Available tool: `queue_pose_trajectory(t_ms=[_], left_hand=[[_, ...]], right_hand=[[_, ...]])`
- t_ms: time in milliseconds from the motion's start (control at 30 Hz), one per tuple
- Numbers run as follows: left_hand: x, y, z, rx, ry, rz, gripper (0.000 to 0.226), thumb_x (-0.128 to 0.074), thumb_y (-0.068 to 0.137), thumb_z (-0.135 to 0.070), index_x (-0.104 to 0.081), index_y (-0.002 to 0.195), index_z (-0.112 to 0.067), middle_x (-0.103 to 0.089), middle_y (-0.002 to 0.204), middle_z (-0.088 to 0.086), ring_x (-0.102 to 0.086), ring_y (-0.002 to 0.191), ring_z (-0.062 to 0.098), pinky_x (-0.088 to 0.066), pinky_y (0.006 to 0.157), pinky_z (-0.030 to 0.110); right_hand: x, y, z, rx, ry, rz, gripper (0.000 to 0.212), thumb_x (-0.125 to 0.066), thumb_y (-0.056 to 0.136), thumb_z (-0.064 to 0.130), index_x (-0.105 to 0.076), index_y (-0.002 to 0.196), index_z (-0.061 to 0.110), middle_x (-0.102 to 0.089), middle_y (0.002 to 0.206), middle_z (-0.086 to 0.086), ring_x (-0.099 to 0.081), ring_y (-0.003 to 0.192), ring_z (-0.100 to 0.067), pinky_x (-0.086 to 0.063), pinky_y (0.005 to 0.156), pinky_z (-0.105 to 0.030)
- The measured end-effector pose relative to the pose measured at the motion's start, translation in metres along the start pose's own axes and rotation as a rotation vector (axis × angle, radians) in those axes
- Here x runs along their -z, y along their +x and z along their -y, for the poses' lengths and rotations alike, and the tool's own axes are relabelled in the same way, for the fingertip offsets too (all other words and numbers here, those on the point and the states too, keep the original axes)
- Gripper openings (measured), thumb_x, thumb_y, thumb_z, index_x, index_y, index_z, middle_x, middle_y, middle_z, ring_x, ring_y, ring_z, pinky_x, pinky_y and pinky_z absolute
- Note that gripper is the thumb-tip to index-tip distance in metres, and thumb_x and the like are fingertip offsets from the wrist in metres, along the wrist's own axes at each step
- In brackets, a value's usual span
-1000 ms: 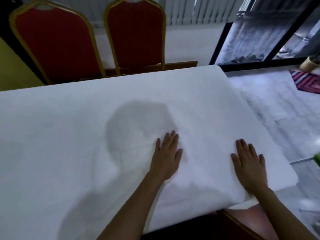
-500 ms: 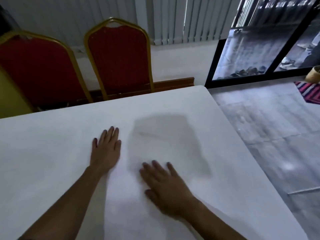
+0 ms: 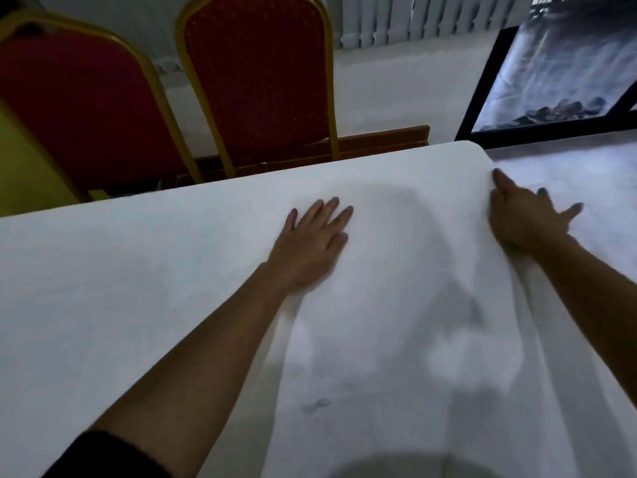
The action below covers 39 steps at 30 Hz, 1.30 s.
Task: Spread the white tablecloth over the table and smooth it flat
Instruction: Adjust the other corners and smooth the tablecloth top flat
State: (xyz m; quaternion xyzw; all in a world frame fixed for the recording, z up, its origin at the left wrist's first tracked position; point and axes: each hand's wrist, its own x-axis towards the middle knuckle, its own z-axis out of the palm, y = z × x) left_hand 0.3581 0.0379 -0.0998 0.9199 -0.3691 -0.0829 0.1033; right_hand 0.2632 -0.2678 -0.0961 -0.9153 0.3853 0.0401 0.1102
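Left hand (image 3: 315, 243): lies palm down on the white tablecloth, in the far half of the table and left of the right hand. Released, fingers straight and slightly fanned, pointing toward the far edge. It holds nothing.
Right hand (image 3: 524, 215): sits on the cloth at the table's right edge, near the far right corner. The thumb points along the edge toward that corner and the other fingers spread out past the edge. The fingers that show are stretched, not clenched. The hand is blurred, so any hold on the hanging cloth cannot be made out.
White tablecloth (image 3: 138, 288): covers the whole visible tabletop from the left border to the rounded far right corner. Mostly flat. Long soft ridges run along the right side under the right forearm. A grey shadow falls between the two hands.
Left red chair (image 3: 79, 98): padded back, gold frame, behind the far edge.
Right red chair (image 3: 262, 81): same make, just beside the first.
Grey floor (image 3: 586, 167): beyond the right edge of the table.
Glass door (image 3: 558, 70): dark frame, upper right.
Vertical blinds (image 3: 379, 25): pale, along the back wall.
Wooden board (image 3: 379, 138): brown, just behind the far edge, right of the chairs.
Dark sleeve (image 3: 113, 453): on the left upper arm, bottom left.
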Motion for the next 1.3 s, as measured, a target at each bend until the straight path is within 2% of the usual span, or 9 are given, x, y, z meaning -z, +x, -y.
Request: queue_pose_trajectory(t_ms=[100, 267, 333, 567, 700, 867, 1000, 1133, 1300], left_hand=[[0.005, 0.01, 0.056, 0.212, 0.061, -0.116, 0.05, -0.017, 0.1, -0.039, -0.012, 0.149, -0.032, -0.006, 0.16, -0.006, -0.003, 0.147, 0.016, -0.002, 0.117, 0.047], [0.009, -0.045, 0.152, 0.495, 0.07, -0.152, 0.052, -0.018, 0.1, -0.039, -0.013, 0.15, -0.025, -0.009, 0.16, -0.001, -0.007, 0.147, 0.021, -0.006, 0.116, 0.052], [0.007, -0.081, 0.169, 0.557, 0.091, -0.15, 0.052, -0.019, 0.101, -0.038, -0.013, 0.15, -0.022, -0.01, 0.16, 0.002, -0.008, 0.147, 0.022, -0.008, 0.116, 0.053], [-0.005, -0.22, 0.163, 0.71, 0.094, -0.184, 0.056, -0.029, 0.099, -0.039, -0.019, 0.149, -0.015, -0.02, 0.158, 0.005, -0.017, 0.145, 0.024, -0.016, 0.116, 0.05], [-0.013, -0.291, 0.135, 0.773, 0.081, -0.151, 0.064, -0.02, 0.093, -0.047, -0.022, 0.149, -0.014, -0.024, 0.156, 0.004, -0.021, 0.144, 0.023, -0.017, 0.115, 0.046], [-0.013, -0.353, 0.109, 0.791, 0.018, -0.08, 0.072, -0.013, 0.089, -0.052, -0.027, 0.147, -0.011, -0.03, 0.153, 0.006, -0.028, 0.142, 0.025, -0.022, 0.113, 0.046], [0.007, -0.372, 0.108, 0.701, -0.065, 0.039, 0.08, -0.011, 0.083, -0.055, -0.024, 0.148, -0.012, -0.022, 0.157, 0.006, -0.023, 0.144, 0.023, -0.019, 0.115, 0.044], [0.068, -0.373, 0.106, 0.595, -0.041, 0.199, 0.056, -0.022, 0.1, -0.039, -0.021, 0.147, -0.011, -0.02, 0.157, 0.004, -0.019, 0.144, 0.017, -0.009, 0.117, 0.044], [0.165, -0.377, 0.102, 0.468, 0.03, -0.021, 0.054, -0.021, 0.101, -0.035, -0.016, 0.148, -0.009, -0.019, 0.158, 0.006, -0.011, 0.146, 0.023, -0.005, 0.118, 0.047]], right_hand=[[-0.003, -0.001, 0.072, 0.063, -0.098, -0.045, 0.059, -0.034, 0.096, 0.025, -0.015, 0.151, 0.015, -0.008, 0.161, -0.006, 0.003, 0.148, -0.03, 0.001, 0.114, -0.065], [-0.042, -0.068, 0.218, 0.821, 0.004, 0.166, 0.057, -0.027, 0.102, 0.038, -0.006, 0.153, 0.023, 0.004, 0.162, 0.0, 0.006, 0.149, -0.021, -0.003, 0.118, -0.056], [-0.059, -0.087, 0.225, 0.931, -0.068, 0.222, 0.056, -0.022, 0.101, 0.045, -0.005, 0.152, 0.028, 0.005, 0.162, 0.002, 0.007, 0.149, -0.021, 0.0, 0.118, -0.055], [-0.063, -0.06, 0.091, 0.512, -0.032, -0.003, 0.058, -0.011, 0.098, 0.052, -0.01, 0.152, 0.029, -0.008, 0.162, 0.002, -0.007, 0.149, -0.024, -0.008, 0.117, -0.056], [-0.059, -0.092, 0.018, 0.329, -0.007, -0.032, 0.067, -0.007, 0.091, 0.056, -0.016, 0.151, 0.027, -0.015, 0.161, 0.0, -0.014, 0.147, -0.027, -0.014, 0.113, -0.058], [-0.053, -0.161, 0.041, 0.029, 0.045, 0.073, 0.056, -0.023, 0.099, 0.036, -0.013, 0.151, 0.018, -0.008, 0.161, -0.006, -0.007, 0.147, -0.031, -0.01, 0.112, -0.064], [-0.059, -0.249, 0.112, 0.221, -0.021, 0.221, 0.058, -0.023, 0.101, 0.036, -0.006, 0.152, 0.013, -0.001, 0.162, -0.004, 0.0, 0.149, -0.027, -0.01, 0.115, -0.058], [-0.048, -0.351, 0.184, 0.399, -0.045, 0.335, 0.059, -0.018, 0.102, 0.041, -0.007, 0.153, 0.014, 0.0, 0.163, 0.0, 0.004, 0.149, -0.023, -0.006, 0.116, -0.055], [0.017, -0.424, 0.269, 0.58, -0.002, 0.205, 0.059, -0.018, 0.102, 0.043, -0.009, 0.153, 0.015, -0.001, 0.163, -0.001, 0.005, 0.149, -0.024, -0.003, 0.116, -0.055]])
